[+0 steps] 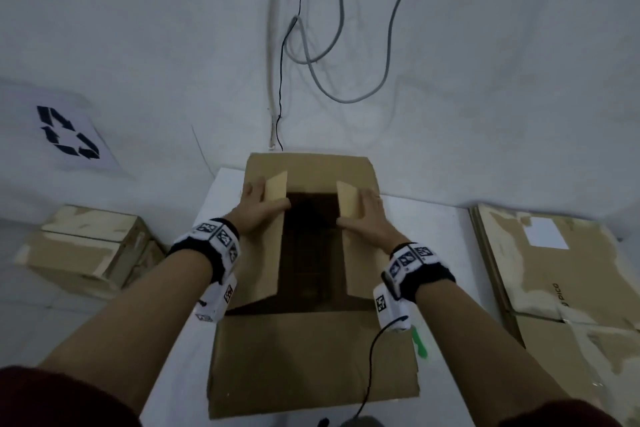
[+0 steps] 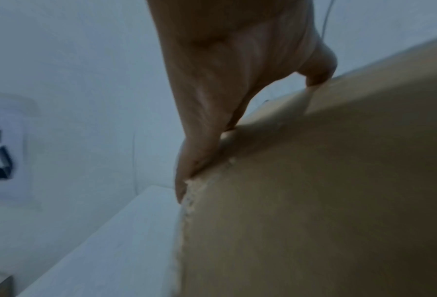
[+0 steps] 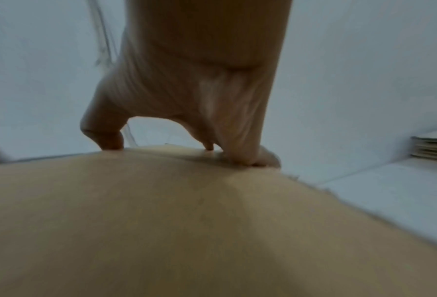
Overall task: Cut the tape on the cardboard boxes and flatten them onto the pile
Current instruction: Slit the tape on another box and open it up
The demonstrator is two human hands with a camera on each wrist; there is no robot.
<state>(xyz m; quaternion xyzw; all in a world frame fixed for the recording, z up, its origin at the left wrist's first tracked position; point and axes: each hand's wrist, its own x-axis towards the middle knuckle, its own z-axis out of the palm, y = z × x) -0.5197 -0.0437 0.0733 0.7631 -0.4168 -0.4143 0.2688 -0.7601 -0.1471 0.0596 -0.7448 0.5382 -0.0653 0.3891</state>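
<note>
Two dark red sleeves [image 1: 62, 399] fill the bottom corners of the head view, and bare forearms with marker-covered wristbands reach forward over an open cardboard box [image 1: 311, 357] standing in the middle of the white tabletop [image 1: 446, 253]. The box's near flap lies flat toward the person, its front edge close to the tabletop's near edge; the far flap stands up against the wall. The left hand [image 1: 254, 206] and the right hand [image 1: 369, 215] each lie flat on a side flap, fingers straight and together, thumbs over the inner edges, so each grip is spread and pressing rather than closed round anything. Between the two flaps the dark inside of the box shows. In the left wrist view the fingers [image 2: 186, 170] reach the flap's rough outer edge; in the right wrist view the fingers [image 3: 240, 148] press on cardboard near its far edge.

A green tool [image 1: 419, 343] lies on the tabletop just beside the box's right side, partly hidden by the right wrist. To the right is a pile of flattened boxes [image 1: 554, 270], with a strip of bare tabletop between it and the open box. To the left, lower down, sits a taped box [image 1: 86, 246]. A sheet with a recycling sign [image 1: 67, 132] is on the left wall, and cables [image 1: 346, 45] hang down the wall behind
</note>
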